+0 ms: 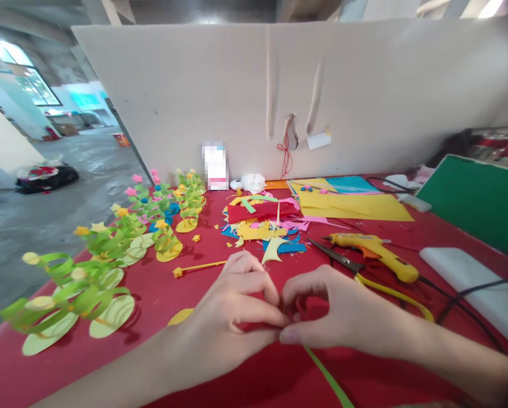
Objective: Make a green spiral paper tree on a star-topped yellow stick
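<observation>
My left hand [247,300] and my right hand [328,303] meet fingertip to fingertip above the front middle of the red table. Both are closed in a pinch. A narrow green paper strip [327,375] runs from under the joined fingertips to the lower right. Its upper end is hidden by my fingers. Beyond my left hand lies a yellow strip with a folded paper star [178,272] at its end. A yellow paper disc [180,316] is partly covered by my left wrist.
Several curly green paper decorations on oval bases [111,317] line the left side. Paper scraps [257,229] are heaped behind my hands. At right lie open scissors [342,259], a yellow glue gun [376,255], cables and a white block [470,289]. A tall white panel [186,85] stands behind.
</observation>
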A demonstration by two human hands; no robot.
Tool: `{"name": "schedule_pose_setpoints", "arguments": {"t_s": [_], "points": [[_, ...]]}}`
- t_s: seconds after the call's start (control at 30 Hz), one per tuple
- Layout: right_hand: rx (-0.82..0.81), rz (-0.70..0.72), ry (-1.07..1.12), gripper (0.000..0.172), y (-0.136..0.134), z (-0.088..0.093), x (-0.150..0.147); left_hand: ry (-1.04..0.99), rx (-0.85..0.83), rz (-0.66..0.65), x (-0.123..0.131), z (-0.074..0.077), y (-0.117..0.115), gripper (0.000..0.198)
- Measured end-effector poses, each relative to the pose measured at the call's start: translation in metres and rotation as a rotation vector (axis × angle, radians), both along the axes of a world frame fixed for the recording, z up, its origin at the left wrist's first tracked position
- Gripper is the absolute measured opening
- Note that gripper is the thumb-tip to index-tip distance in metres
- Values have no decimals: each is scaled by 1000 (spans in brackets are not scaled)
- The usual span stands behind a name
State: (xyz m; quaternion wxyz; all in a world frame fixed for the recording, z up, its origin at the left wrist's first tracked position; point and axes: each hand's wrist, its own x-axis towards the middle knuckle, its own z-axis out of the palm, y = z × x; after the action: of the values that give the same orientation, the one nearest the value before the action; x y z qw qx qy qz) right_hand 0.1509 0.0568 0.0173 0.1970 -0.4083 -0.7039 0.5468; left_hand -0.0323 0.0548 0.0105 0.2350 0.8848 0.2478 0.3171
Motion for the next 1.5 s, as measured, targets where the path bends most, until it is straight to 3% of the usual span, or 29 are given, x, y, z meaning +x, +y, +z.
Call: {"name": "schedule_pose_setpoints", "arguments": {"t_s": [0.23,0.37,0.5,0.8,1.0,1.07,1.37,1.5], "points": [[-39,-108,207,13,-11,-10,-11,-90,-8,99,-1,-2,2,15],[-1,-113,182,12,-10,-10,-8,65,-53,20,-4,2,4,7],[-3,-122,151,12,-7,-9,-5,168,-57,-58,-8,7,6,14],[-19,-102,152,14,-9,-15,-8,8,-56,56,-4,-4,3,13],[-75,-68,127,17,-9,-16,-7,276,-155,-133,-7,3,5,20],[-89,-63,121,20,-9,-16,-8,274,-175,-150,-7,4,5,19],[-70,-93,154,14,-11,-16,-9,-33,-126,89,-2,-9,3,18],[-152,-59,156,15,-7,-14,-7,47,-172,32,-2,-4,2,9]]}}
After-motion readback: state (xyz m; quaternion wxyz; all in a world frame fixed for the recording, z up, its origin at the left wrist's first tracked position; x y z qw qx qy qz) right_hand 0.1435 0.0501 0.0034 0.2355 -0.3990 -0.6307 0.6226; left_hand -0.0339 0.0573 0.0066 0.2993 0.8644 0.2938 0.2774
